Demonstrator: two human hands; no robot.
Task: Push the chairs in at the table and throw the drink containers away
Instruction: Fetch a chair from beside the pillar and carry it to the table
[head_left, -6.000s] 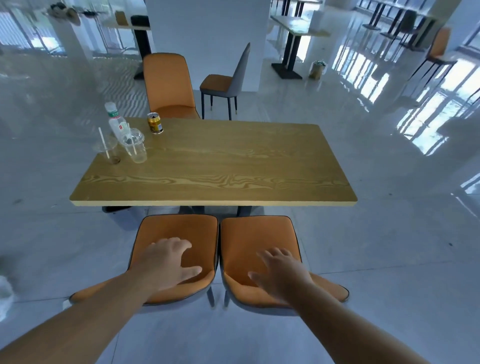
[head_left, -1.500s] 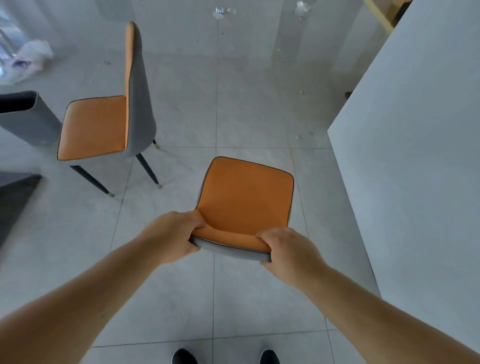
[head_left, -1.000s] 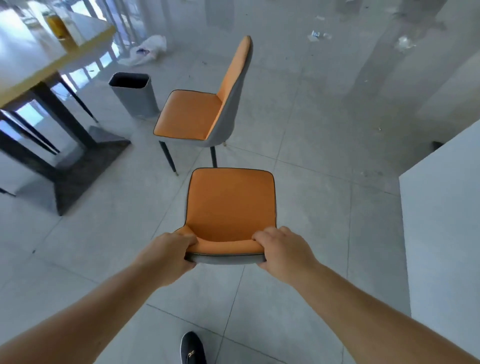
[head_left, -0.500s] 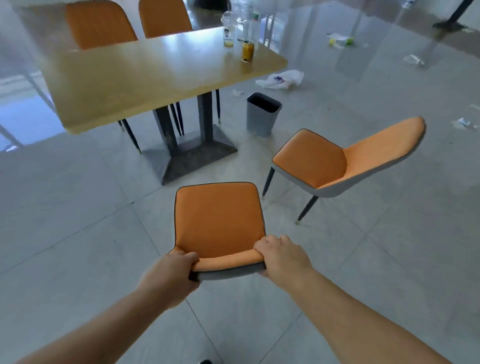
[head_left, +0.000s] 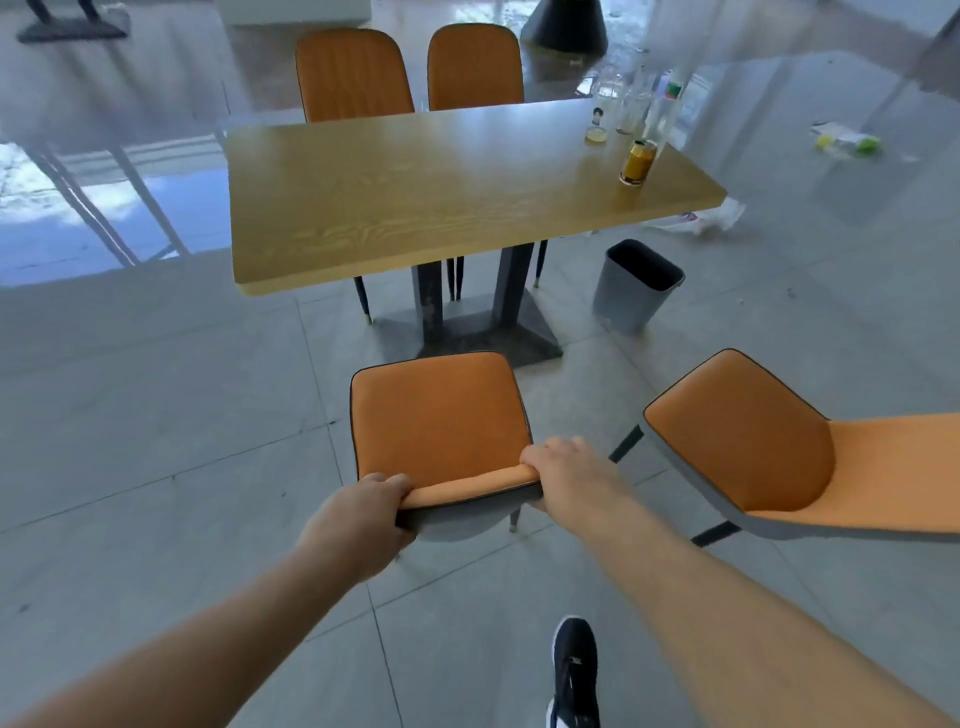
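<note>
Both forearms are bare, with no sleeves, watch or rings showing on the left hand (head_left: 358, 512) or the right hand (head_left: 571, 480). One foot wears a black lace-up sneaker (head_left: 574, 670) with a white edge at the sole.

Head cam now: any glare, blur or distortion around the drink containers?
Head view: wide-angle bend at the edges; window glare on the glossy floor and the far table end; clear cups wash out against reflections, can reads clearly; hands and chair sharp.
</note>
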